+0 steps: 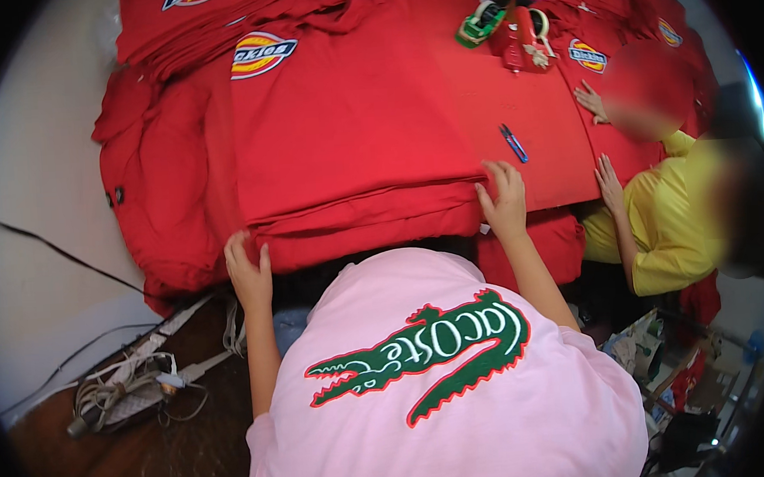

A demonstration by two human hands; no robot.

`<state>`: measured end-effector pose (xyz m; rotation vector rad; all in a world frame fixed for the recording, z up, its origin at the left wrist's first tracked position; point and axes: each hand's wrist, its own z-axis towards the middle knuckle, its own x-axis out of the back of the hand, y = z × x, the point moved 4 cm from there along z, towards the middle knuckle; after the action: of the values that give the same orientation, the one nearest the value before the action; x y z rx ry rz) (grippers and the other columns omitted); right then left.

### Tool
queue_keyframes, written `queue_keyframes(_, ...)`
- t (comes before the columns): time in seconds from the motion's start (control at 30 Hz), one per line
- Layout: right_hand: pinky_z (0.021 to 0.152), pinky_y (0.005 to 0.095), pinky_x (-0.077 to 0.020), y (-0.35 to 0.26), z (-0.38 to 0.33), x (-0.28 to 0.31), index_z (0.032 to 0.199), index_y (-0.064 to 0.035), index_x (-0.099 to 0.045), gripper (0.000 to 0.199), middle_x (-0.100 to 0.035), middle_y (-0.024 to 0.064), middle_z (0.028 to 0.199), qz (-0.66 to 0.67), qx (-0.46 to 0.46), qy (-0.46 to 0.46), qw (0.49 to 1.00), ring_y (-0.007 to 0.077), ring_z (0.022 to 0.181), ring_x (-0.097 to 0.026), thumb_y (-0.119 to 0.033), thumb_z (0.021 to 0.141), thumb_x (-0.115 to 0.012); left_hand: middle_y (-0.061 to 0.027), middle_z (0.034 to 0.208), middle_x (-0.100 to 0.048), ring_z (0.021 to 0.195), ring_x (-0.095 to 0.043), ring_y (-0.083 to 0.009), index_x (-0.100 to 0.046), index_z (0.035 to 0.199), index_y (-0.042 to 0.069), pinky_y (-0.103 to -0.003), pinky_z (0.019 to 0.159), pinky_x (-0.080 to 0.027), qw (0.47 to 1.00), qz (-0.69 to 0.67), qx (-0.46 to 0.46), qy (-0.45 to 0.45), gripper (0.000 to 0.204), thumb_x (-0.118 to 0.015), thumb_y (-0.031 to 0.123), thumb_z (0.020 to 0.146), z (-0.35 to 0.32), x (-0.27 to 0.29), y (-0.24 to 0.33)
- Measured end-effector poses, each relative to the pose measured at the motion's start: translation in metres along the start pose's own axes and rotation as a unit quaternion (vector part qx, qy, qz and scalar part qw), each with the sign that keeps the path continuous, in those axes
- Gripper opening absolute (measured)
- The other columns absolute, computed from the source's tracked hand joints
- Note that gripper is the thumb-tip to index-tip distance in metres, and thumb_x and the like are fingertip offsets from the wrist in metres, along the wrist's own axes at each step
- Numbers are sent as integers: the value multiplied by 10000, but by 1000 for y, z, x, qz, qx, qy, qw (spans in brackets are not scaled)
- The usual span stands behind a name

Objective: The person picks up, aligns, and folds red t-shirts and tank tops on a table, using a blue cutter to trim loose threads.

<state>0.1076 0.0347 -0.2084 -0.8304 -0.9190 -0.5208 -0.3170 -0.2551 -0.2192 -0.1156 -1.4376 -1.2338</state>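
A red shirt (349,135) with an oval multicoloured emblem lies spread on a stack of red garments in front of me. My left hand (248,271) is at the stack's near left corner, its thumb apart from its fingers. At the near right corner is my right hand (504,203), with its fingers spread beside the fabric edge. Neither hand visibly grips the cloth. Small blue thread snips (513,143) lie on a flat red surface beyond my right hand.
A green tape dispenser (477,28) and a red tape dispenser (527,42) sit at the back right. On the right, a person in a yellow shirt (674,221) rests hands on red garments. Tangled cables (129,394) lie at lower left.
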Motion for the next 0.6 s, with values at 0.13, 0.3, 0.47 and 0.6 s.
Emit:
queue_keyframes(0.13, 1003, 472, -497, -6, 38, -17, 1404, -115, -578, 591, -567, 183, 1370, 48, -53, -81, 994, 389, 1219, -600, -29, 833, -703, -167, 1332, -594, 1255, -592, -369, -650, 1295, 85, -451, 1039, -483, 998, -6, -32, 61, 383, -682, 66, 913, 34, -13, 20)
queue_keyframes(0.3, 950, 391, -524, 5, 72, 5, 1204, -58, -679, 436, -661, 144, 1206, 192, -49, -12, 980, 283, 1151, -654, 46, 783, -636, -156, 1172, -646, 1104, -657, -321, -735, 1162, 78, -377, 910, -539, 999, -42, -26, 14, 338, -637, -28, 857, 70, -6, 0)
queue_keyframes(0.47, 915, 315, -509, 10, 64, 74, 995, -9, -725, 262, -718, 85, 1071, 265, -117, -92, 953, 176, 1062, -673, 61, 770, -611, -129, 1066, -709, 1073, -686, -234, -755, 1023, -26, -328, 960, -524, 994, -107, -2, -3, 256, -618, -106, 821, 67, 66, 30)
queue_keyframes(0.6, 913, 334, -528, 3, 34, 88, 974, -12, -744, 180, -731, 91, 1088, 247, -134, -282, 917, 202, 1065, -679, 8, 832, -637, -134, 1130, -727, 1108, -684, -230, -773, 1093, -12, -330, 995, -510, 974, -129, 57, -180, 338, -623, -79, 797, 46, 86, 21)
